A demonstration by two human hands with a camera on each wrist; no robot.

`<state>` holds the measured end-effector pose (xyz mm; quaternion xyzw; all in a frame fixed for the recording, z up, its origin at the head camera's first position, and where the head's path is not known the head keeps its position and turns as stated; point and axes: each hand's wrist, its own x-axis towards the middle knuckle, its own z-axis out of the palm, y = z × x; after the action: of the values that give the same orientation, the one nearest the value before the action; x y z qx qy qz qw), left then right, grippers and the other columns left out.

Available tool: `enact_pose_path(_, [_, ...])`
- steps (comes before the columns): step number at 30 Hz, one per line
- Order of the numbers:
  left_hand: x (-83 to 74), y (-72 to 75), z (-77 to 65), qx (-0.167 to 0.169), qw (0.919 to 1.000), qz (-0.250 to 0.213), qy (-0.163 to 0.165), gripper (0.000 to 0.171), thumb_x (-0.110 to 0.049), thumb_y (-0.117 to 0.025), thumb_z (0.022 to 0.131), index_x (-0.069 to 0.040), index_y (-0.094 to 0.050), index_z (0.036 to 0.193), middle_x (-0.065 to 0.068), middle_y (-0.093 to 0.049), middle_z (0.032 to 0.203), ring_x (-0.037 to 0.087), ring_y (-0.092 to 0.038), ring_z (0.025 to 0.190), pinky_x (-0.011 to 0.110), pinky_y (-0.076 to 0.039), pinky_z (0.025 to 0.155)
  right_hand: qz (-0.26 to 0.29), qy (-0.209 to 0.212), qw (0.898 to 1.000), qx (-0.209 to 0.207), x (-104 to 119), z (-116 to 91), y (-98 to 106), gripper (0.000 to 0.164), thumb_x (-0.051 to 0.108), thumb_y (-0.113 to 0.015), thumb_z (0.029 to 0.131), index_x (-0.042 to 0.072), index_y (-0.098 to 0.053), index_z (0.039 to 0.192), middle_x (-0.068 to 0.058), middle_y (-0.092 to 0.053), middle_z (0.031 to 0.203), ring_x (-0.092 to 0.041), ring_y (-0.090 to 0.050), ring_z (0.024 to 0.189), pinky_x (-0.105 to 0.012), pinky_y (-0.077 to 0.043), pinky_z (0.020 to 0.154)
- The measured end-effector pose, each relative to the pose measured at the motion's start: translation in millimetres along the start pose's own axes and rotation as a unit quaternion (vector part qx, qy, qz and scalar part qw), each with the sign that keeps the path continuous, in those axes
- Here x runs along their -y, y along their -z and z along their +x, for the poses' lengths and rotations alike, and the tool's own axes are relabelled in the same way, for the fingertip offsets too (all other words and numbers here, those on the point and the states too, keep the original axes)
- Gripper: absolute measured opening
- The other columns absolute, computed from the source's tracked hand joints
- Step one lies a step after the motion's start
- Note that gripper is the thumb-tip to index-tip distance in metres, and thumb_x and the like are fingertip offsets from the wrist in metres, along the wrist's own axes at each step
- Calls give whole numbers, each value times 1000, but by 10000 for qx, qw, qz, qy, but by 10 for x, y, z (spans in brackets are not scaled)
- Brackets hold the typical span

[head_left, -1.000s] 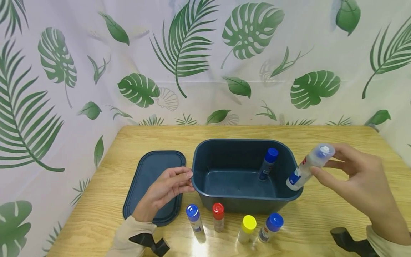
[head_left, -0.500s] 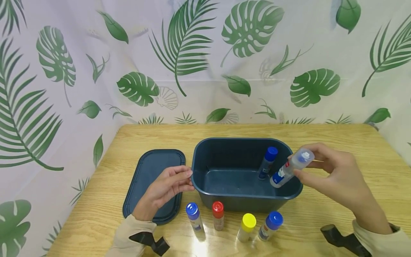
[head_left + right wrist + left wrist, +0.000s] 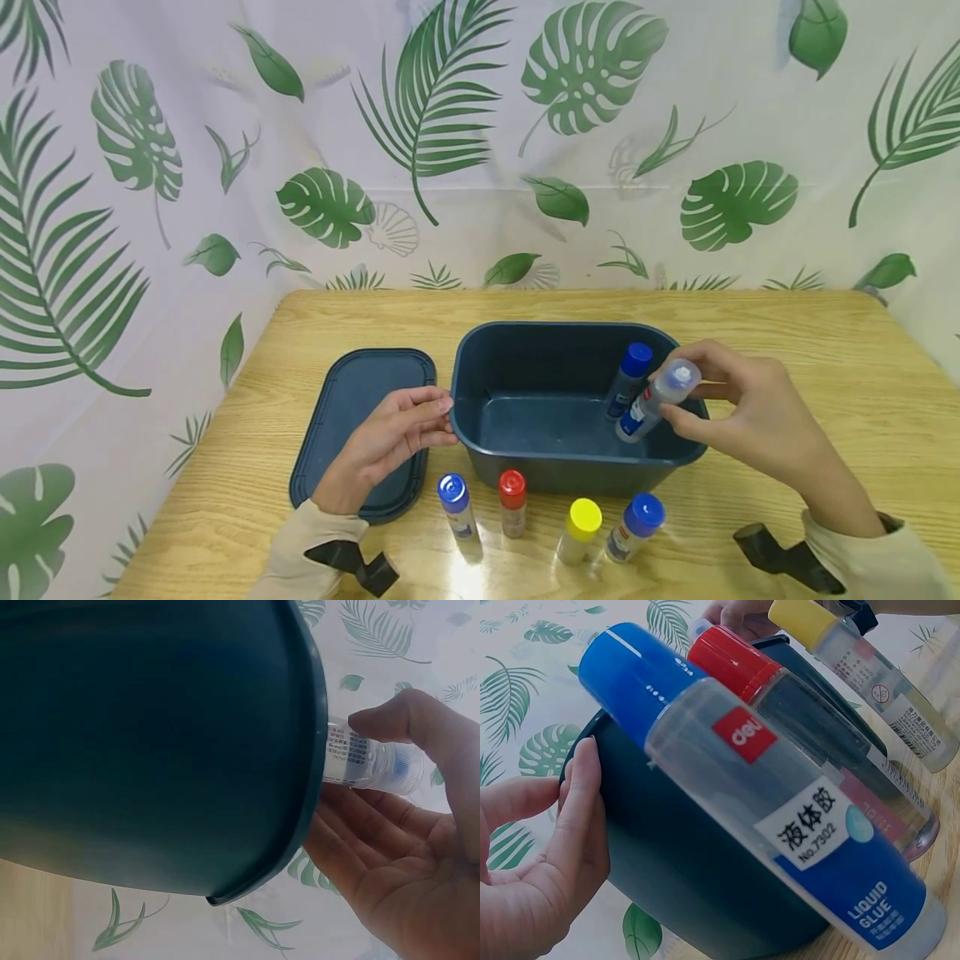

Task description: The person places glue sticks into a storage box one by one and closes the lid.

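Observation:
A dark blue plastic bin (image 3: 555, 471) stands in the middle of the table. With its thumb and fingers my left hand (image 3: 393, 437) pinches the bin's left rim. My right hand (image 3: 738, 404) grips a clear liquid glue bottle (image 3: 647, 414) near its translucent cap, its lower end tilted down inside the bin's right side. Beside it, a blue-capped glue bottle (image 3: 628, 383) leans inside the bin. In the right wrist view, the bin wall hides the lower part of the held bottle (image 3: 360, 757).
In front of the bin stand glue bottles: a blue-capped one (image 3: 457, 507), a red-capped one (image 3: 513, 504), a yellow-capped one (image 3: 579, 532) and another blue-capped one (image 3: 635, 527). The dark lid (image 3: 360, 400) lies left of the bin. Leaf-patterned cloth (image 3: 465, 125) hangs behind the table.
My right hand has moved left with the clear glue bottle, from over the bin's right rim to inside, close to the standing bottle. The left hand has stayed at the rim.

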<state>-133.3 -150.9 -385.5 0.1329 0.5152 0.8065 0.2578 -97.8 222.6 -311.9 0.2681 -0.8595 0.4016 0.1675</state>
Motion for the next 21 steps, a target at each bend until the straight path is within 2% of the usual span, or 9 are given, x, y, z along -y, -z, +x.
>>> enact_pose_path(12, [2,-9,25,-106,9999,-82,-23,17,3,-44,99,-1,-60,103,4,-65,84,13,-66,77,27,-58,77,-189,125,9991,353,-63,-7,-17,45,-7,-82,65,11,-63,102,6,-66,87,-2,-64,77,-13,-55,67])
enact_pose_path(17, [4,-13,15,-103,9998,-193,-21,16,3,-43,99,0,-59,104,4,-64,84,13,-66,77,27,-58,76,-210,157,9976,635,-80,9,-28,41,-3,-83,68,11,-63,101,7,-66,87,-4,-64,73,-18,-57,63])
enact_pose_path(21, [-2,-8,1,-95,9998,-183,-6,15,2,-44,100,0,-58,104,5,-64,84,13,-66,77,27,-58,76,-193,278,9939,1049,-103,25,-43,41,-1,-84,70,10,-62,103,5,-66,89,-4,-65,76,-20,-57,62])
